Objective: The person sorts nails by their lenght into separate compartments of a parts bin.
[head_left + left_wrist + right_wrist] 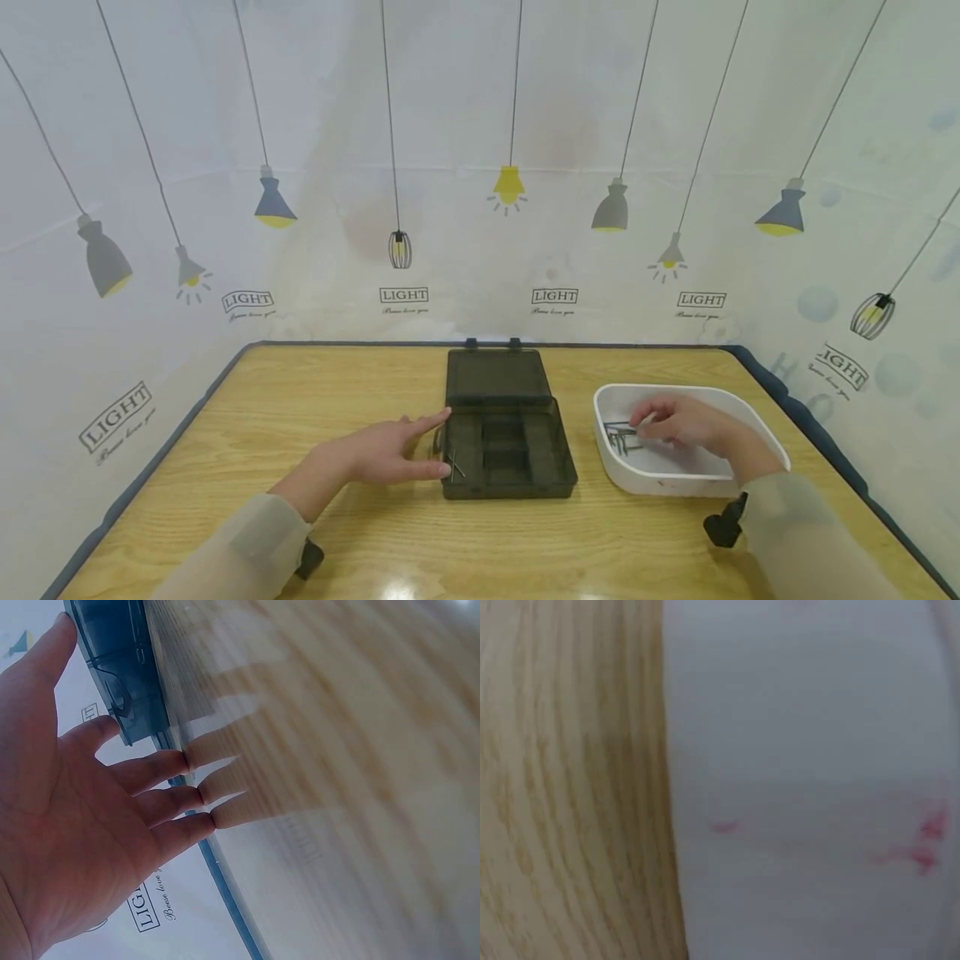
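Observation:
A dark translucent compartment box (551,454) stands on the table with its lid (498,375) laid back. My left hand (378,452) is spread at the box's left side, thumb and forefinger touching its edge; in the left wrist view the other fingers (171,832) reach down to the tabletop. Two thin metal nails (455,467) lie crossed in the left compartment. Over the white tray (660,483), my right hand (690,423) has bent fingers close to several metal nails (621,438) at the tray's left end. I cannot tell whether its fingertips hold one.
The wooden table (360,542) ends at a dark blue edge, with a white curtain (450,100) printed with lamps behind it and at both sides. The tray's outer wall (810,735) fills much of the right wrist view and carries red smudges.

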The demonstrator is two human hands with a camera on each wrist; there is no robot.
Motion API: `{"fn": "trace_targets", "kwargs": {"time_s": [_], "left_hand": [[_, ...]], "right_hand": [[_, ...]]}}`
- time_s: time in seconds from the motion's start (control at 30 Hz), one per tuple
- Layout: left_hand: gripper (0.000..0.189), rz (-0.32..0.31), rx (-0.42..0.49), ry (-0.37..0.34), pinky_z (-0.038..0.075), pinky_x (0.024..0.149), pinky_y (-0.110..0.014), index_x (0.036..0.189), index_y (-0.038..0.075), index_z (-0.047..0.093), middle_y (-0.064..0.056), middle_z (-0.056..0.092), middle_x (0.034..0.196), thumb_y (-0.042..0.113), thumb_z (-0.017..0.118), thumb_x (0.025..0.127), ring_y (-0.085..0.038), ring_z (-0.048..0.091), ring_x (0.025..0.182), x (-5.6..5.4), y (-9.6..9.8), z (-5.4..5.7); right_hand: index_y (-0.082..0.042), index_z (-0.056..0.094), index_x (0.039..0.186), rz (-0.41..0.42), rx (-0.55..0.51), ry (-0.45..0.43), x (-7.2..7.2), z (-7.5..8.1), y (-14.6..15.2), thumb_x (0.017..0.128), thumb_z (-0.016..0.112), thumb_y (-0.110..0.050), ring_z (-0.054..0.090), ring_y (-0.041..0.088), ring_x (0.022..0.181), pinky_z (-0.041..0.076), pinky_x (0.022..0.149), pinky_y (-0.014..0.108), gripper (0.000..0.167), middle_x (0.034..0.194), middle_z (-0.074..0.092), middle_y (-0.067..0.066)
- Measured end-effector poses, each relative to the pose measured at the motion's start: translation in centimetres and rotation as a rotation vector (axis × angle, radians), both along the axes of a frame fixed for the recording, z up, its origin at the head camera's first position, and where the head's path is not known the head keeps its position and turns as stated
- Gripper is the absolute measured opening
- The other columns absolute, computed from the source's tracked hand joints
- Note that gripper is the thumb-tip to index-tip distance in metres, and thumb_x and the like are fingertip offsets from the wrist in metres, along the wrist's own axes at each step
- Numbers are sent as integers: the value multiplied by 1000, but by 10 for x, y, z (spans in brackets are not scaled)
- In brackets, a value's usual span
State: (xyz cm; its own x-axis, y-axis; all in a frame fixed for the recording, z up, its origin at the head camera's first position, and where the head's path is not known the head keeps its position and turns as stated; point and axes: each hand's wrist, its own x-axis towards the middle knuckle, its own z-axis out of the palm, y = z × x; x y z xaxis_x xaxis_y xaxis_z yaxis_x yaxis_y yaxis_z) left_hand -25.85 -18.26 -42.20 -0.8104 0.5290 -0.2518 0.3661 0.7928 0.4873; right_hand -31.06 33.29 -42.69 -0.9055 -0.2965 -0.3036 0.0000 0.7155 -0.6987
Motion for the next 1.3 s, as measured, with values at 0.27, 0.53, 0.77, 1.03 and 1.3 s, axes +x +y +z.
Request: {"fn": "trace_targets", "kwargs": {"time_s": [0.27,0.53,0.77,1.03,1.3], "left_hand": [[96,4,-1,-1,32,130,-72,177,37,20,-6,34,180,80,58,100,-51,29,165,1,-2,1],[97,0,0,3,32,129,-73,177,37,19,-6,35,180,80,58,100,-52,28,165,1,-4,1],[97,0,-2,1,32,129,-73,177,37,19,-8,36,179,80,58,100,-52,29,165,1,-3,0],[99,-1,-8,12,33,128,-73,177,36,19,-7,34,180,82,58,99,-52,31,164,-1,-3,-2],[98,-4,-10,15,33,128,-73,177,37,19,-7,36,180,82,58,99,-52,31,164,-1,0,-2]], "right_hand": [[-11,75,127,5,15,44,-5,-14,1,99,82,-25,53,24,105,41,86,35,32,129,70,9],[-15,76,118,-20,87,62,-3,-15,-5,101,81,-28,56,26,114,42,90,36,23,134,70,9],[-14,75,113,-37,108,52,0,-12,-9,101,80,-30,54,25,106,40,85,36,21,116,69,3],[-14,74,113,-54,118,47,1,-10,-8,103,78,-32,53,25,105,39,83,37,21,112,66,2],[-15,71,115,-58,119,47,2,-11,-5,106,74,-29,54,26,106,41,83,36,17,114,65,5]]}}
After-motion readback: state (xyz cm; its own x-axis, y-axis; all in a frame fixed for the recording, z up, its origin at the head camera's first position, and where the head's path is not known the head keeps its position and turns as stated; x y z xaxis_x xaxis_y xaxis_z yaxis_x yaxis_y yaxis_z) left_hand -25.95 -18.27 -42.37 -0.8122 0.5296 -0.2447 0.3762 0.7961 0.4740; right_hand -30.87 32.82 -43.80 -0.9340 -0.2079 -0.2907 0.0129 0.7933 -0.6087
